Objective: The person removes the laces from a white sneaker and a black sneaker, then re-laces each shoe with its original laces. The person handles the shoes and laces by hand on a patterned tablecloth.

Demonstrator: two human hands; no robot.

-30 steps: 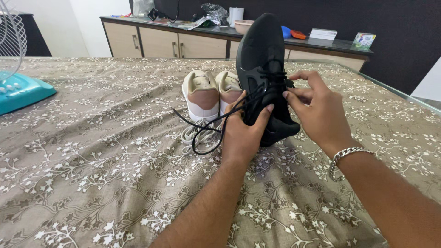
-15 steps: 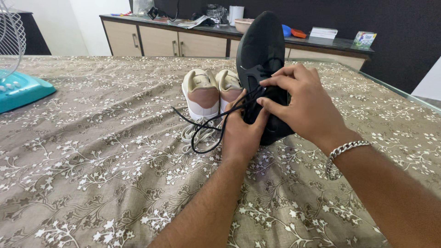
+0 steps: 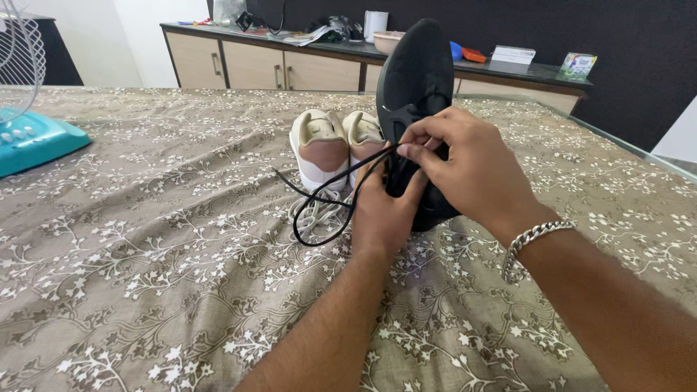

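A black sneaker (image 3: 417, 80) stands on its heel on the floral cloth, toe pointing up. My left hand (image 3: 383, 210) grips its lower part from the near side. My right hand (image 3: 472, 170), with a silver chain bracelet on the wrist, pinches the black lace (image 3: 319, 199) at the shoe's eyelets. The lace loops out to the left over the cloth. Behind the black shoe lies a pair of white and pink sneakers (image 3: 323, 145), their white laces loose in front of them.
A brown floral cloth (image 3: 145, 254) covers the table. A teal fan base (image 3: 36, 141) sits at the far left. Beyond stands a low cabinet (image 3: 254, 65) with a dark counter holding a bowl, boxes and clutter.
My right hand has moved left across the black sneaker and closed its fingers on the lace. The left hand and shoe have stayed in place.
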